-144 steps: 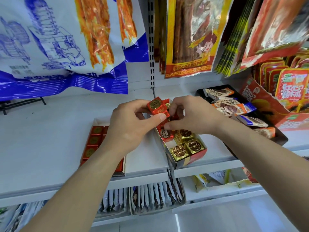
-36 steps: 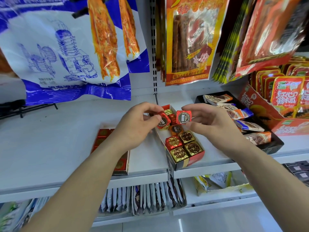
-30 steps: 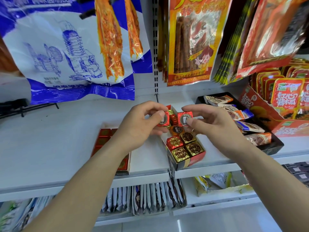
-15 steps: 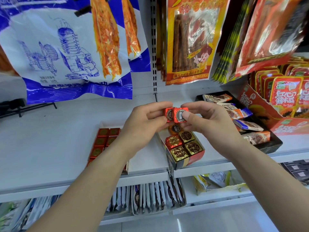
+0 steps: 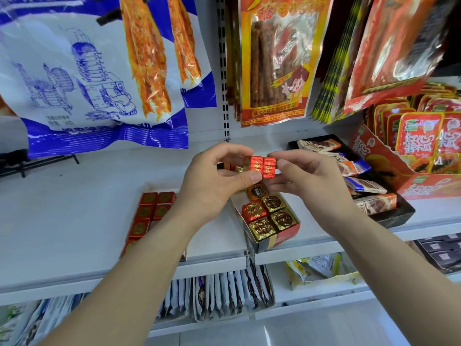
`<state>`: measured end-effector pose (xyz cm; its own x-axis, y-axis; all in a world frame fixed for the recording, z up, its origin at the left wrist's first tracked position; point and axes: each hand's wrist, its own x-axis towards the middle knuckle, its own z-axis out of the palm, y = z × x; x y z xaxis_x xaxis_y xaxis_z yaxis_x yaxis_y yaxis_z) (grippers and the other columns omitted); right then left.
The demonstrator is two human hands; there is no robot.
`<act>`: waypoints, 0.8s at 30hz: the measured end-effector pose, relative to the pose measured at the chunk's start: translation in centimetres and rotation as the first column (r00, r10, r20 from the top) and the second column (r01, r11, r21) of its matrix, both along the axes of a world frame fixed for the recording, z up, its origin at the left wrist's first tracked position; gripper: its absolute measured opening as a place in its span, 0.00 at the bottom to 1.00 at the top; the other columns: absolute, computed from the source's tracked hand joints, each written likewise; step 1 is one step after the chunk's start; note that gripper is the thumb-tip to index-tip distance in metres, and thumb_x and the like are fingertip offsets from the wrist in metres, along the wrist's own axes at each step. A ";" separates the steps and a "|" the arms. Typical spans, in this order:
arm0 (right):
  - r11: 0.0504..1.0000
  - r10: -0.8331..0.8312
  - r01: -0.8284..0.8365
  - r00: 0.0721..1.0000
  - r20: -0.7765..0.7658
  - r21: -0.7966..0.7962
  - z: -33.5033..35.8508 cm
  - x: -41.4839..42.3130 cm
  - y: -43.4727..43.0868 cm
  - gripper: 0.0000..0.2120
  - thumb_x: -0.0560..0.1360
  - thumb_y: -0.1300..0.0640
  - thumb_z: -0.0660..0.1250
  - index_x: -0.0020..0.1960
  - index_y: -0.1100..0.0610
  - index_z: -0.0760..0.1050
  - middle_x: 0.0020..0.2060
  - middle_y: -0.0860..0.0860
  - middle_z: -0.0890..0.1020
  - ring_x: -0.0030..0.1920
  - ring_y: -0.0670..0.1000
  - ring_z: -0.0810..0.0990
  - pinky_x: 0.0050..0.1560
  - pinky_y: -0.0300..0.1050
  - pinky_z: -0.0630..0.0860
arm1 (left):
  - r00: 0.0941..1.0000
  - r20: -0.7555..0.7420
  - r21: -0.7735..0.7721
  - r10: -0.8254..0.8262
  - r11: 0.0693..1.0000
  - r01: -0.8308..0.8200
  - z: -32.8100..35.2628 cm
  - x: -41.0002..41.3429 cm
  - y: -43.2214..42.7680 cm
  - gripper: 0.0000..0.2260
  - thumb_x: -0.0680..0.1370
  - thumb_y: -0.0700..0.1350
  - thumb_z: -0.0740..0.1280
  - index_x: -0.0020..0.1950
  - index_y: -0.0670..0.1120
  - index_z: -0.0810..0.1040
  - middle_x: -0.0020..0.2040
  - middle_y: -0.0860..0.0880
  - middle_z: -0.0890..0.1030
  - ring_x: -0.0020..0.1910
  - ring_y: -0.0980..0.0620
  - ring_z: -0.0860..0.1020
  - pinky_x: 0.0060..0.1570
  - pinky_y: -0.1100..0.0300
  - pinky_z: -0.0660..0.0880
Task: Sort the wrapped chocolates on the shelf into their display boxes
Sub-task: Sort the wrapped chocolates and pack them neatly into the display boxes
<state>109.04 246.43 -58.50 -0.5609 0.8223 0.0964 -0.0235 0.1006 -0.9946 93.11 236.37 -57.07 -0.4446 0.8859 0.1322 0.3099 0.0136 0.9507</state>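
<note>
On the shelf [image 5: 74, 221], near its front edge, sit a red box [image 5: 149, 188] and a mixed box [image 5: 284, 242]. Above the mixed box, the left hand [image 5: 212, 186] pinches the left chocolate [image 5: 255, 167] in its fingers, the right hand [image 5: 306, 186] the right chocolate [image 5: 270, 168] — both red, touching.

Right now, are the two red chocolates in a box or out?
Out. The left hand and right hand pinch the red chocolates above the display box.

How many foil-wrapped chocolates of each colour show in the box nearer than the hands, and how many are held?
Gold foil-wrapped chocolates in the open cardboard display box: 3
Red foil-wrapped chocolate in the box: 1
Orange foil-wrapped chocolate in the box: 1
Held red foil-wrapped chocolates: 2, one in the left hand, one in the right hand
Total: 7
</note>
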 end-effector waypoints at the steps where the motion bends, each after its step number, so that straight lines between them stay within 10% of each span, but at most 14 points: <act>1: 0.999 0.005 -0.005 1.000 -0.009 -0.037 0.1 -0.1 -0.1 0.09 0.80 0.61 0.64 0.56 0.58 0.82 0.45 0.56 0.86 0.45 0.57 0.86 0.48 0.51 0.83 | 1.000 -0.006 0.010 0.016 1.000 -0.016 0.0 0.1 0.0 0.16 0.69 0.46 0.78 0.54 0.56 0.81 0.50 0.54 0.82 0.45 0.56 0.83 0.43 0.62 0.81; 13: 0.994 0.045 -0.038 0.997 0.057 -0.106 0.6 -0.1 -0.4 0.10 0.76 0.55 0.70 0.54 0.58 0.82 0.42 0.55 0.87 0.45 0.54 0.87 0.50 0.48 0.83 | 0.986 -0.150 0.028 -0.075 0.996 0.080 -0.2 0.8 -0.1 0.21 0.69 0.40 0.79 0.59 0.53 0.82 0.55 0.55 0.79 0.46 0.57 0.81 0.48 0.56 0.81; 24: 0.999 0.017 -0.029 0.972 0.236 0.046 0.9 -0.9 -0.4 0.11 0.79 0.46 0.64 0.54 0.51 0.80 0.37 0.56 0.84 0.34 0.43 0.76 0.31 0.28 0.70 | 0.896 -0.444 -0.029 0.010 0.999 -0.025 -0.6 0.0 0.0 0.19 0.70 0.51 0.77 0.61 0.56 0.80 0.52 0.59 0.83 0.52 0.60 0.79 0.51 0.57 0.80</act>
<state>108.11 246.03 -57.58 -0.5913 0.8065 -0.0007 0.2081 0.1517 -0.9663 93.09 236.34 -57.63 -0.3621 0.8859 0.2900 0.6992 0.0523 0.7130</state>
